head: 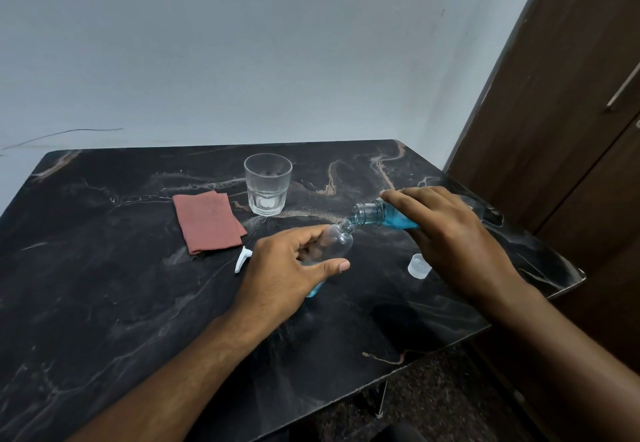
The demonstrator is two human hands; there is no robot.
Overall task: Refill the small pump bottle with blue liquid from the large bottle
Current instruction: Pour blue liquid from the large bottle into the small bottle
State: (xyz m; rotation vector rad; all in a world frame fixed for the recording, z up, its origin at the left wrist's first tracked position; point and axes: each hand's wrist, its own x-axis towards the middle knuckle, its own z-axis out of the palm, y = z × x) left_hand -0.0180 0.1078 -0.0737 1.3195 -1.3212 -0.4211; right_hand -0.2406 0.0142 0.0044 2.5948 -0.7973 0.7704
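Note:
My left hand (pixel 287 268) grips the small clear bottle (pixel 337 242), which is tilted with its open neck up and to the right; a little blue liquid shows at its bottom. My right hand (pixel 446 233) holds the large bottle (pixel 381 214) tipped almost flat, blue liquid inside, its open mouth touching the small bottle's neck. The white pump head (pixel 242 258) lies on the table just left of my left hand. A clear cap (pixel 419 265) sits on the table under my right hand.
A clear drinking glass (pixel 267 183) stands behind the bottles, with a folded reddish cloth (pixel 207 221) to its left. The black marble table (pixel 104 285) ends at a front-right edge near a dark wooden door (pixel 571 112).

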